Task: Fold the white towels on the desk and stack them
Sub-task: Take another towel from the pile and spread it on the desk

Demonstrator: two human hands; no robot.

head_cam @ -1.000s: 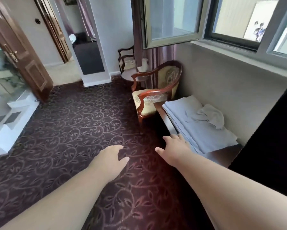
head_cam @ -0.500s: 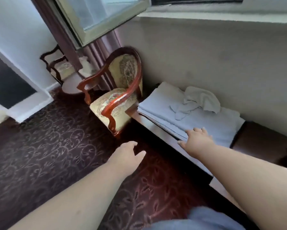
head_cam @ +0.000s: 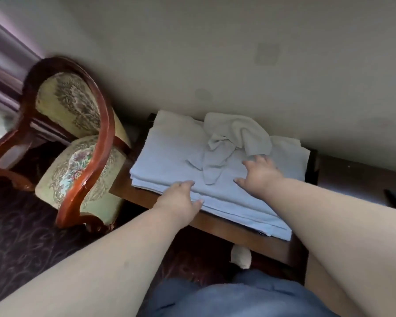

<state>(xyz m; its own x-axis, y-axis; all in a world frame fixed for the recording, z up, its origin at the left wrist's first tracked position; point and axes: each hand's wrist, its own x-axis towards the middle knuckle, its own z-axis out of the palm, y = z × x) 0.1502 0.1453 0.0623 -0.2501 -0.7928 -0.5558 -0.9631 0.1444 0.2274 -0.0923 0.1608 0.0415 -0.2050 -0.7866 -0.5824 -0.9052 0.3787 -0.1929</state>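
A flat pile of large white towels (head_cam: 169,156) covers the dark wooden desk (head_cam: 217,227) against the wall. On top, towards the back, lies a small crumpled white towel (head_cam: 233,138). My left hand (head_cam: 181,202) rests with spread fingers on the pile's near edge. My right hand (head_cam: 260,172) lies open on the pile, its fingertips touching the lower right edge of the crumpled towel. Neither hand grips any cloth.
A wooden armchair (head_cam: 78,145) with patterned upholstery stands close to the desk's left end. The beige wall (head_cam: 215,53) runs right behind the desk. Dark patterned carpet (head_cam: 20,236) covers the floor on the left. More dark desk surface (head_cam: 364,175) continues to the right.
The view has swung down and closer to the desk. Both hands have reached forward: the left from above the carpet onto the pile's edge, the right further up to the crumpled towel.
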